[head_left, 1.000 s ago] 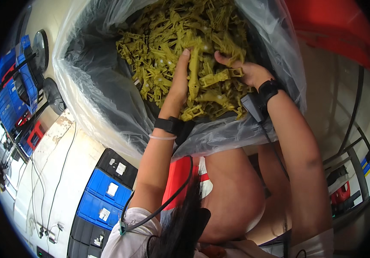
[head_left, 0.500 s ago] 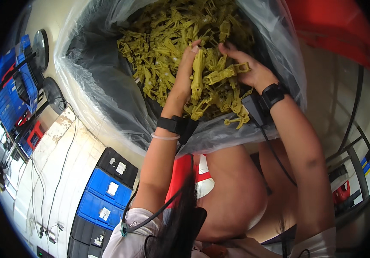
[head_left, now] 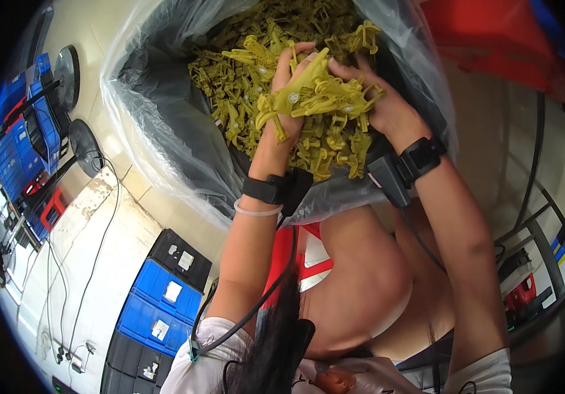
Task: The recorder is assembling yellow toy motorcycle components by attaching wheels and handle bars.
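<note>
Olive-yellow moulded parts, spindly and tangled, form the clump [head_left: 318,92] I see held near the middle of my view, above a pile [head_left: 230,105] of the same. Thin struts, narrow bars and open frames jut out at angles; small pale discs dot the surfaces of a few. The left hand [head_left: 282,77] curves its fingers around the clump's left side, and the right hand [head_left: 387,108] cups the right end; I cannot tell where hidden fingertips press. Clear, wrinkled plastic lining [head_left: 144,125] surrounds the pile.
</note>
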Tool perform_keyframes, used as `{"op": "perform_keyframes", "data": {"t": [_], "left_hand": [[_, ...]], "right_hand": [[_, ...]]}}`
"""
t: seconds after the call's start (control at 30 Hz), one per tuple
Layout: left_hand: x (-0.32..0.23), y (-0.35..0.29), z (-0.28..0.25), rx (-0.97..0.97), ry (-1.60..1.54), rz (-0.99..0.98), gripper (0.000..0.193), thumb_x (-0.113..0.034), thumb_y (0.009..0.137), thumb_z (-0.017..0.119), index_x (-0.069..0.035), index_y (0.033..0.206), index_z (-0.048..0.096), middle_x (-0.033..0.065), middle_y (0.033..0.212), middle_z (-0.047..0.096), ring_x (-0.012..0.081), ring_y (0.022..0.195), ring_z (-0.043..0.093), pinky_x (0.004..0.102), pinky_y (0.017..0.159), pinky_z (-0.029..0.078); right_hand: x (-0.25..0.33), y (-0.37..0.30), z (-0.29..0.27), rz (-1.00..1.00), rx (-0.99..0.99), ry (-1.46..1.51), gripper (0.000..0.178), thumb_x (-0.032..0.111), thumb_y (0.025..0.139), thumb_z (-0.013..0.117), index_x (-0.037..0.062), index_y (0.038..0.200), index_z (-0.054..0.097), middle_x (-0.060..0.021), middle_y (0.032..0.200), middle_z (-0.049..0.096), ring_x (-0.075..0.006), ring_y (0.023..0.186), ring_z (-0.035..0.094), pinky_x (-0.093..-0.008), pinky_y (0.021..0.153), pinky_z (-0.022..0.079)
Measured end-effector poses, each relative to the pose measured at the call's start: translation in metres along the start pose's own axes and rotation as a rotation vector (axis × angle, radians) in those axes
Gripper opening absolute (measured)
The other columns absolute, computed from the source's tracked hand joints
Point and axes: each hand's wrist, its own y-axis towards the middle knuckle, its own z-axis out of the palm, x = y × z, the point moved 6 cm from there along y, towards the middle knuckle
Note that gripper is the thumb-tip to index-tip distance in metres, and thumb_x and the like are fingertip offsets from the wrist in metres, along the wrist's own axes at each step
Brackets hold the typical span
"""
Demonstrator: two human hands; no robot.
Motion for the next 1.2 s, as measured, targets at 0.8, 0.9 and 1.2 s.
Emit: {"op": "perform_keyframes", "data": {"t": [0.8, 0.9, 1.2], "left_hand": [[-0.275, -0.106, 0.038, 0.210, 0.066, 0.417, 0.028, -0.029, 0.095, 0.055, -0.008, 0.114, 0.055, 0.0005, 0.098, 0.056, 0.0057, 0.083, 0.056, 0.0219, 0.071, 0.047], [-0.296, -0.121, 0.058, 0.286, 0.015, 0.428, 0.029, -0.028, 0.095, 0.055, -0.008, 0.115, 0.053, 0.0002, 0.099, 0.055, 0.0052, 0.085, 0.055, 0.0221, 0.072, 0.047], [-0.319, -0.141, 0.079, 0.316, 0.115, 0.461, 0.026, -0.027, 0.095, 0.055, -0.009, 0.114, 0.054, -0.0008, 0.093, 0.056, 0.0055, 0.083, 0.055, 0.0214, 0.072, 0.046]], "right_hand": [[0.127, -0.148, 0.198, -0.486, 0.234, 0.026, 0.059, 0.031, 0.094, 0.060, 0.0127, 0.140, 0.028, -0.0107, 0.119, 0.053, -0.0213, 0.105, 0.060, -0.0370, 0.081, 0.055], [0.136, -0.163, 0.205, -0.522, 0.237, 0.036, 0.063, 0.033, 0.095, 0.058, 0.0132, 0.143, 0.023, -0.0133, 0.127, 0.047, -0.0245, 0.113, 0.054, -0.0408, 0.087, 0.052], [0.143, -0.190, 0.201, -0.478, 0.175, 0.030, 0.073, 0.036, 0.094, 0.059, 0.0159, 0.148, 0.014, -0.0170, 0.133, 0.044, -0.0285, 0.117, 0.053, -0.0444, 0.089, 0.051]]}}
